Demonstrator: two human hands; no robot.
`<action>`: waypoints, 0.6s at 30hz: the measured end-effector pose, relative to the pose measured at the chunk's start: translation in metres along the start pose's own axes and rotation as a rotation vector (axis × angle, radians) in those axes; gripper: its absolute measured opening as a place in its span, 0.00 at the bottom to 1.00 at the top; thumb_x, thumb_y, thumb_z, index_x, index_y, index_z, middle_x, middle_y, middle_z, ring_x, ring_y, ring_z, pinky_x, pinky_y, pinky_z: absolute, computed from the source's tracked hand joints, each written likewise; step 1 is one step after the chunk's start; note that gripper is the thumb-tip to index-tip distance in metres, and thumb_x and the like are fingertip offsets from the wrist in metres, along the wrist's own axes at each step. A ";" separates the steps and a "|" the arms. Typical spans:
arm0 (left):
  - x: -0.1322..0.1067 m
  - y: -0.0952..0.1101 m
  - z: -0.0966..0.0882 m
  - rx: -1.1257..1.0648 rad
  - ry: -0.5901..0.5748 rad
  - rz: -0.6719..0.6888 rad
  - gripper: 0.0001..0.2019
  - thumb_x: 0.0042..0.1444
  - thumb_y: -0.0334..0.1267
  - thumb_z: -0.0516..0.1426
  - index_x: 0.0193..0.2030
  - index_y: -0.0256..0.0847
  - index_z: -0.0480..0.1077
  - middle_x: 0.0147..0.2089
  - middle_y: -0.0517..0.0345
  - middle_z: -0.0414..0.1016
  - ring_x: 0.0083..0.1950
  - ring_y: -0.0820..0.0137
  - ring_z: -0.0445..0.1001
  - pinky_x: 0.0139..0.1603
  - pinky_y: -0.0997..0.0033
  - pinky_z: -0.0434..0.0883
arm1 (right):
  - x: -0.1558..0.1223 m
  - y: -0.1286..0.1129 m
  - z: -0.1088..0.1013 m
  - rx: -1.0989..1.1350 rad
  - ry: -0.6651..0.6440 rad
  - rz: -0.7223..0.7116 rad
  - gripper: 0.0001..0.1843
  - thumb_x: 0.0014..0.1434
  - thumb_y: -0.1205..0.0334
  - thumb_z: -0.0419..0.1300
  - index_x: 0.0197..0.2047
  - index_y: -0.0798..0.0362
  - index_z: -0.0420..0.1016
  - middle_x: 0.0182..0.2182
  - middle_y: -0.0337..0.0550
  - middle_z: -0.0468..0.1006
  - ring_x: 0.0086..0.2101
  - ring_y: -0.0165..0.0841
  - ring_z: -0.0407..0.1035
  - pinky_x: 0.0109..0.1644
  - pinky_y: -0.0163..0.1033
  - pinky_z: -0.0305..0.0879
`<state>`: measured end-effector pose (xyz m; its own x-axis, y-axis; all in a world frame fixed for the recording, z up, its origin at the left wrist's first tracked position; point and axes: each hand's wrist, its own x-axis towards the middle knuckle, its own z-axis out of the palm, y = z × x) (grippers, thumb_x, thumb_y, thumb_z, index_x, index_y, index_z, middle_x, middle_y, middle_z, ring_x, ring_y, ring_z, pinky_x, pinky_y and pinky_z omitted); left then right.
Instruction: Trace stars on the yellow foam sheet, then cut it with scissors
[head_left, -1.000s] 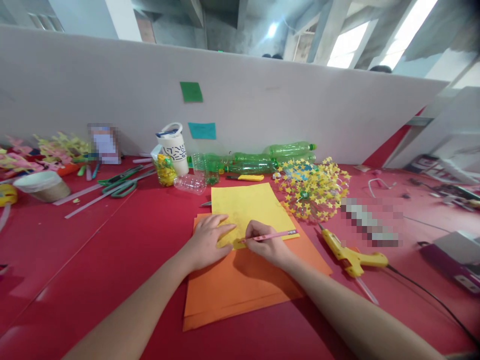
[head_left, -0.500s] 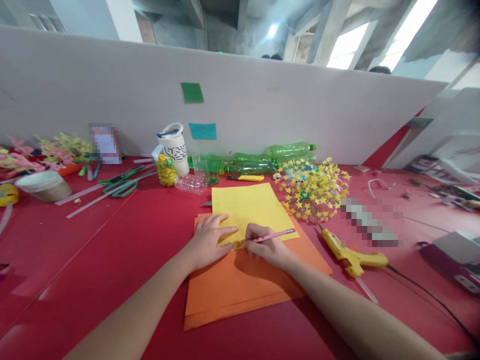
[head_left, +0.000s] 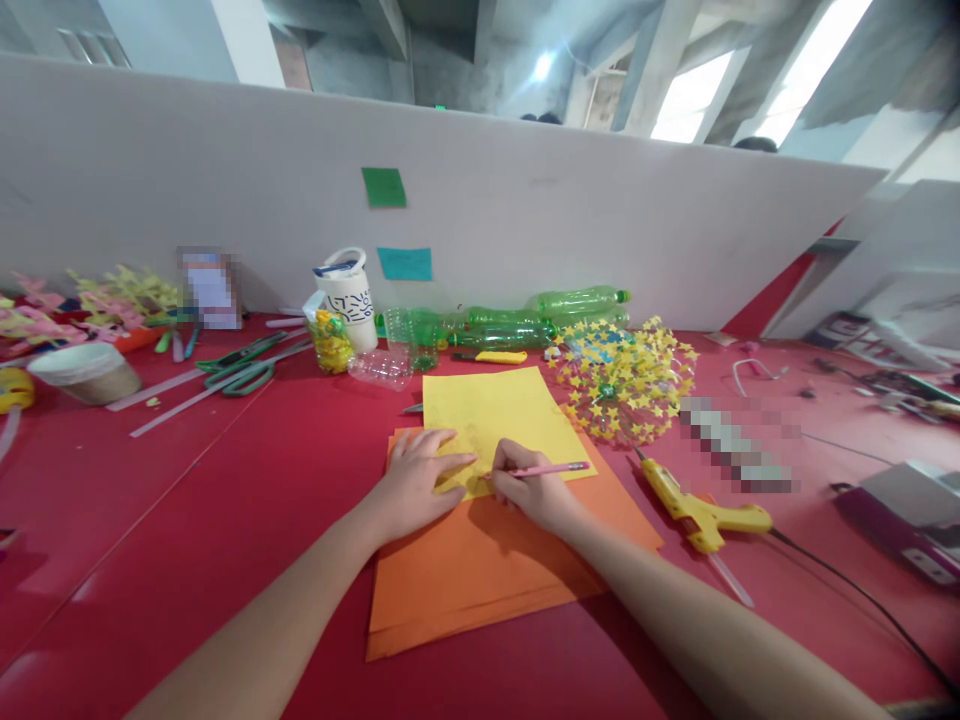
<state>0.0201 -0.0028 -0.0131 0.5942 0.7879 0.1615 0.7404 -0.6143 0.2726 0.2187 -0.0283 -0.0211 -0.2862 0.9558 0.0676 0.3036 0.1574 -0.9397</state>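
The right hand (head_left: 529, 487) is clamped in a writing grip on a slim pink pencil (head_left: 555, 468), tip down near the close edge of a yellow sheet (head_left: 502, 405). Just left of that grip, the left hand (head_left: 416, 485) lies flat, fingers spread, clasping nothing. Marking looks partly done: faint lines seem to show by the left fingers, too slight to read; the sheet's far part appears largely bare. Under the grip, matte orange sheets (head_left: 487, 585) overlap on the glossy red worktop (head_left: 225, 500). Rightward sits a hard plastic glue gun (head_left: 701, 515).
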 end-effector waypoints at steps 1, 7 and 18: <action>0.000 0.000 0.000 0.005 0.003 0.002 0.17 0.55 0.47 0.53 0.52 0.56 0.67 0.59 0.55 0.57 0.58 0.53 0.56 0.57 0.46 0.47 | 0.000 0.000 0.000 -0.005 0.005 0.000 0.04 0.49 0.70 0.50 0.26 0.52 0.59 0.16 0.32 0.66 0.17 0.24 0.59 0.20 0.28 0.52; 0.000 0.002 0.000 0.035 0.010 0.018 0.17 0.55 0.45 0.53 0.53 0.56 0.66 0.59 0.54 0.58 0.60 0.54 0.53 0.58 0.42 0.42 | 0.001 0.002 0.000 -0.035 0.016 -0.009 0.04 0.49 0.70 0.49 0.26 0.52 0.58 0.16 0.31 0.65 0.17 0.24 0.58 0.20 0.28 0.50; -0.001 0.001 0.000 0.045 0.009 0.024 0.17 0.55 0.47 0.53 0.53 0.57 0.66 0.59 0.54 0.58 0.59 0.55 0.53 0.58 0.43 0.43 | 0.004 0.000 -0.003 -0.141 0.002 -0.097 0.06 0.46 0.71 0.50 0.22 0.53 0.55 0.16 0.30 0.56 0.20 0.24 0.50 0.23 0.30 0.43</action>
<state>0.0205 -0.0037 -0.0133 0.6095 0.7729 0.1764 0.7394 -0.6345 0.2253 0.2204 -0.0237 -0.0203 -0.3185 0.9349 0.1569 0.3992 0.2824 -0.8723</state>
